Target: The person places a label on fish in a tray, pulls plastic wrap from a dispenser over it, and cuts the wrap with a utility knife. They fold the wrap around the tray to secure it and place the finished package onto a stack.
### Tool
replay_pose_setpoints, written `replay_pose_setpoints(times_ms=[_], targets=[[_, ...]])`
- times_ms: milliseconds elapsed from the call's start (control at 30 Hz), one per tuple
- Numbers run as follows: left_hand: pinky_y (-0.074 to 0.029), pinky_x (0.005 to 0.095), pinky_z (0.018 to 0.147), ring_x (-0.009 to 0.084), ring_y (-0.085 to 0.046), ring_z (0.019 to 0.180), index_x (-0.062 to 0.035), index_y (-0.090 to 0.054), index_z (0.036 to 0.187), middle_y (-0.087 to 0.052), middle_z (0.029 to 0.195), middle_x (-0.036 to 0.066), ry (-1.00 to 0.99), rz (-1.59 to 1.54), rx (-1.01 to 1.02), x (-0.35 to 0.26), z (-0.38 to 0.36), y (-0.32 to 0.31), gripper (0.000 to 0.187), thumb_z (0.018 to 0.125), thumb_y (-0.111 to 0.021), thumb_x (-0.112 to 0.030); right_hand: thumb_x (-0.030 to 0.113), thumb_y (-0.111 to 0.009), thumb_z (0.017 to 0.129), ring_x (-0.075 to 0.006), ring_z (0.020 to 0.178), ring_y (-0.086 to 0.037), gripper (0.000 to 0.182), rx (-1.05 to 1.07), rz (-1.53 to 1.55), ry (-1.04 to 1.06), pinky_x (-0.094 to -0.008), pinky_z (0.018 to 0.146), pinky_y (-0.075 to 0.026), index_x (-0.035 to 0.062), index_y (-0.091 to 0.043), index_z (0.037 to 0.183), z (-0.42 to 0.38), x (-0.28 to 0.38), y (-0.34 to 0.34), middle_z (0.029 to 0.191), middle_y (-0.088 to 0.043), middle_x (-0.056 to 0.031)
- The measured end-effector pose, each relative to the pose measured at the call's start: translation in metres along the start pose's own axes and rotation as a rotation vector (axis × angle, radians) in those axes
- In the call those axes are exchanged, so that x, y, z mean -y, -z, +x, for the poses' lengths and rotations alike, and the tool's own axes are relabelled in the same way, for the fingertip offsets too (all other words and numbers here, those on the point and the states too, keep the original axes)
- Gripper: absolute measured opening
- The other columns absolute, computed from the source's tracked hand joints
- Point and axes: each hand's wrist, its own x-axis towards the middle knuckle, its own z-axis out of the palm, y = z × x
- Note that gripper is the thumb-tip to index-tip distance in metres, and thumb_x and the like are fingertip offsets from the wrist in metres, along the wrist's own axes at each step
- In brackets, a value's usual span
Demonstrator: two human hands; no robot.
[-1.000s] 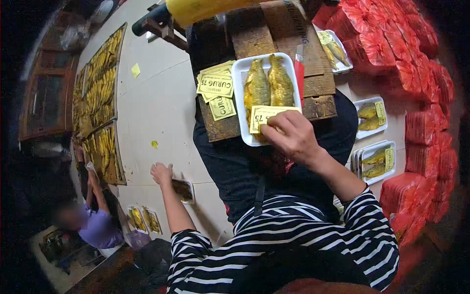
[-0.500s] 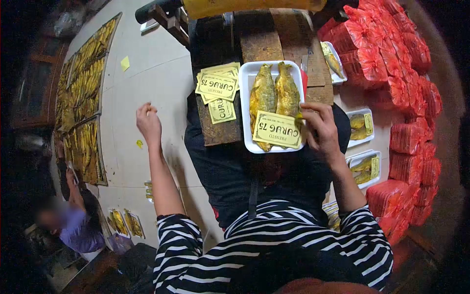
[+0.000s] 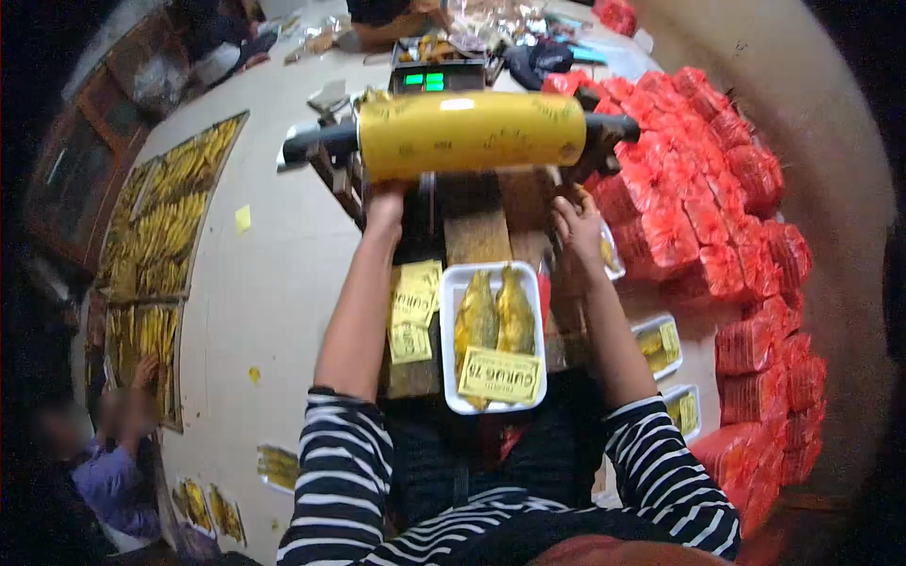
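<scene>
A white tray (image 3: 446, 335) with two yellowish fish (image 3: 496, 311) and a yellow printed label (image 3: 499, 374) lies on a wooden board (image 3: 477, 235) in front of my body. More yellow labels (image 3: 413, 307) are piled to its left. Beyond the tray, a roll of yellow printed film (image 3: 472, 130) rests on a dark bar. My left hand (image 3: 385, 203) reaches to the roll's lower left edge, its fingers hidden there. Below the roll's right end is my right hand (image 3: 578, 219), fingers bent, with what they hold, if anything, unclear.
Red wrapped stacks (image 3: 698, 226) fill the right side, near trays of labelled fish (image 3: 658, 346). Fish lie on large racks (image 3: 156, 217) at left, beside another person (image 3: 118, 481). A scale with a green display (image 3: 436, 80) stands behind the roll.
Both my hands have moved forward to the roll, the right one leaving the tray's side. The view has tilted up, so the whole roll and the scale now show.
</scene>
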Motion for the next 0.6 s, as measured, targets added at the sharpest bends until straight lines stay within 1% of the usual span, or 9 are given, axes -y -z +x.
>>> replay_pose_setpoints(times_ms=[67,133,267,333,367,433,467,533,600], targets=[[-0.037,0.0298,0.087,0.0194,-0.05,0.101,-0.0032,-0.051,0.117,-0.056,0.111,0.006,-0.173,0.223,-0.07,-0.007,-0.02,-0.002,0.038,0.083,-0.058,-0.02,0.01,-0.06,0.081,-0.0081,0.075,-0.053,0.035,0.044,-0.233,0.065,-0.0202,0.061,-0.044,0.0039,-0.046,0.113,0.052,-0.037,0.01,0.094,-0.056,-0.0034],[-0.037,0.03,0.088,0.0191,-0.05,0.101,-0.0012,-0.051,0.116,-0.056,0.111,0.008,-0.229,0.075,-0.023,-0.019,-0.042,-0.006,0.035,0.085,-0.055,-0.017,0.006,-0.058,0.082,-0.0129,0.076,-0.057,0.029,-0.001,0.298,-0.001,-0.0239,0.064,-0.047,0.0053,-0.048,0.109,0.066,-0.052,-0.014,0.095,-0.057,-0.0047],[-0.042,0.0247,0.081,0.0115,-0.055,0.089,-0.0046,-0.056,0.094,-0.06,0.093,0.003,-0.214,-0.267,0.216,-0.026,-0.053,0.001,0.012,0.083,-0.051,-0.007,0.005,-0.048,0.084,-0.0159,0.08,-0.059,0.015,-0.194,0.438,-0.116,-0.0281,0.071,-0.049,0.0015,-0.054,0.097,0.066,-0.044,-0.033,0.089,-0.059,-0.0067],[-0.045,0.0243,0.07,0.0107,-0.053,0.07,-0.0089,-0.048,0.078,-0.051,0.072,0.0,-0.055,-0.585,0.26,-0.055,-0.087,-0.01,0.007,0.084,-0.044,-0.009,0.017,-0.045,0.085,-0.0149,0.072,-0.057,0.02,0.225,0.708,-0.102,-0.0275,0.063,-0.048,0.0018,-0.053,0.095,0.079,-0.043,-0.016,0.085,-0.058,-0.0076],[-0.044,0.0296,0.077,0.0109,-0.052,0.066,-0.0094,-0.047,0.079,-0.048,0.067,-0.001,-0.041,-0.659,0.326,-0.054,-0.093,-0.001,0.009,0.085,-0.041,-0.013,0.023,-0.043,0.086,-0.0144,0.068,-0.055,0.024,0.425,0.838,-0.1,-0.0272,0.06,-0.047,0.002,-0.053,0.094,0.08,-0.046,0.0,0.083,-0.057,-0.0081],[-0.043,0.0321,0.079,0.0089,-0.045,0.058,-0.0121,-0.043,0.077,-0.036,0.056,-0.004,0.033,-0.763,0.362,-0.052,-0.111,0.012,0.013,0.086,-0.035,-0.018,0.031,-0.043,0.086,-0.0124,0.056,-0.048,0.029,0.364,0.839,-0.185,-0.0242,0.05,-0.042,0.0039,-0.052,0.09,0.035,-0.02,0.003,0.072,-0.052,-0.0063],[-0.043,0.0273,0.072,0.0069,-0.04,0.052,-0.0114,-0.046,0.081,-0.033,0.054,-0.006,0.077,-0.74,0.434,-0.06,-0.136,0.012,0.016,0.088,-0.036,-0.023,0.034,-0.044,0.086,-0.011,0.049,-0.042,0.029,0.111,0.694,-0.275,-0.0215,0.044,-0.037,0.0057,-0.052,0.086,0.0,0.037,-0.015,0.064,-0.047,-0.004],[-0.042,0.0234,0.067,0.0052,-0.034,0.047,-0.0096,-0.048,0.084,-0.032,0.054,-0.006,0.183,-0.63,0.391,-0.06,-0.168,0.019,0.023,0.09,-0.04,-0.03,0.038,-0.044,0.087,-0.0085,0.044,-0.036,0.032,0.103,0.622,-0.455,-0.02,0.039,-0.031,0.007,-0.051,0.088,-0.037,0.08,-0.012,0.059,-0.042,0.0008],[-0.042,0.0227,0.055,0.0037,-0.037,0.045,-0.0042,-0.053,0.087,-0.036,0.052,-0.006,0.063,-0.113,0.24,-0.055,-0.206,0.03,0.029,0.089,-0.046,-0.032,0.041,-0.043,0.088,-0.0054,0.042,-0.038,0.033,0.448,0.63,-0.458,-0.0182,0.039,-0.033,0.0089,-0.051,0.087,-0.072,0.091,0.012,0.059,-0.043,0.0025]])
